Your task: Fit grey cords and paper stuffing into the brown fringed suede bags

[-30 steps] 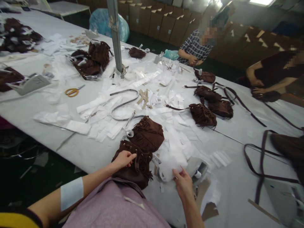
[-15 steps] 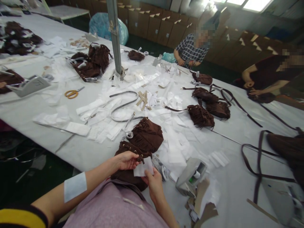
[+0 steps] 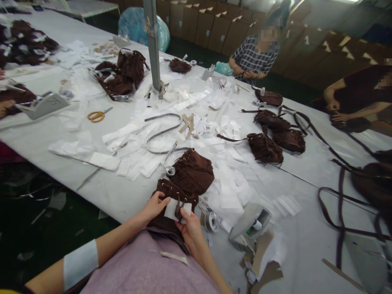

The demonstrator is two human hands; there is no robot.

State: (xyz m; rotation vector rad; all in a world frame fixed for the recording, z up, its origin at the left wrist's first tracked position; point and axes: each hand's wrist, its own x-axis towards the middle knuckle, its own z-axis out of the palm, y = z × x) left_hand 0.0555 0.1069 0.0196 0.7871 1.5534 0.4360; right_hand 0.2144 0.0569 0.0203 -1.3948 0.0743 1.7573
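A brown drawstring bag (image 3: 171, 188) with metal eyelets lies at the table's front edge against my body. A white sheet (image 3: 172, 209) is on its front, beneath the short brown drawstring end (image 3: 178, 210). My left hand (image 3: 157, 205) pinches the sheet's left side between thumb and fingers. The fingers of my right hand (image 3: 187, 223) are closed on the sheet's right part, beside the drawstring end. Just behind, touching this bag, lies a second brown bag (image 3: 196, 171).
White sheets (image 3: 228, 192) are scattered over the table. A grey tape dispenser (image 3: 249, 228) and tape roll (image 3: 212, 221) lie right. Orange scissors (image 3: 96, 116) lie left. Brown fringed bags (image 3: 265, 148) rest farther right. A metal post (image 3: 152, 45) rises behind; two people work across the table.
The white sheet has moved left and now lies behind the drawstring end. My left hand has let go of the drawstring and holds the sheet's left side. My right hand has shifted slightly left.
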